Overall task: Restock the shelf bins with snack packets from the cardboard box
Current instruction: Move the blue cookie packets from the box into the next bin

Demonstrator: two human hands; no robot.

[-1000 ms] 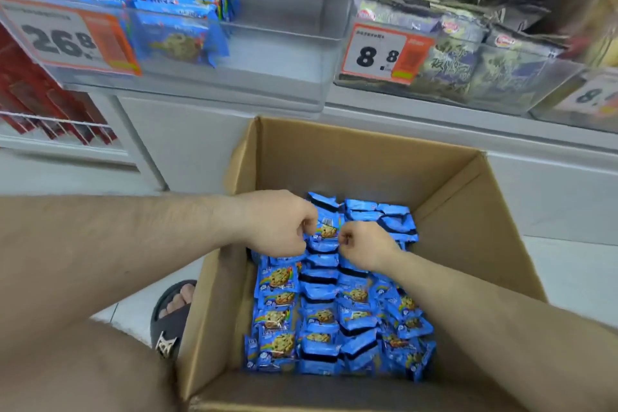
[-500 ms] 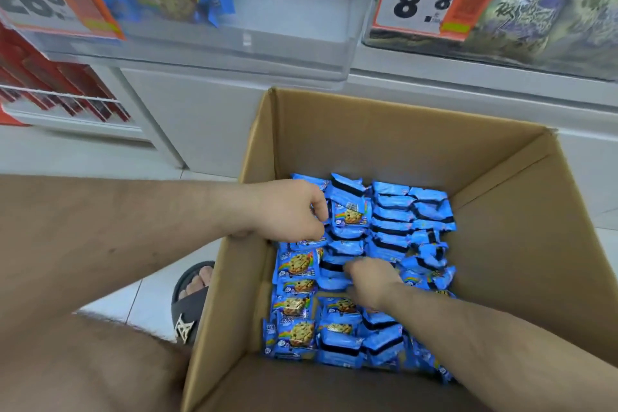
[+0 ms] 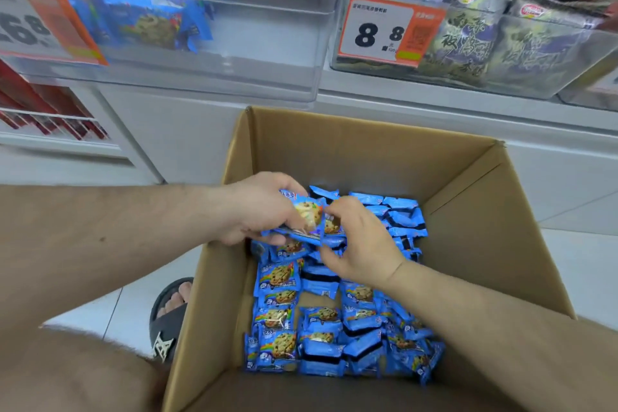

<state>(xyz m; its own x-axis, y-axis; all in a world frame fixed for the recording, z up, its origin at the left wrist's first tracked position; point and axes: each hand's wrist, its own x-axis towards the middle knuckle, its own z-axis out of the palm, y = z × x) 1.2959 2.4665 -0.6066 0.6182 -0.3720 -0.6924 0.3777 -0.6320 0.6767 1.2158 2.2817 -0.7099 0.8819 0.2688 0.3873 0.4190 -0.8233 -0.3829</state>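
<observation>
both hands (image 3: 257, 211) (image 3: 361, 244) round packets (image 3: 309, 216) above box (image 3: 468, 184) rim

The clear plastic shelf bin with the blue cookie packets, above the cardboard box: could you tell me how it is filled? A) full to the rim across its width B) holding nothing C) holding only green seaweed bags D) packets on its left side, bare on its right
D: in the clear plastic shelf bin the blue cookie packets sit at the left, while its right part shows bare plastic.
</observation>
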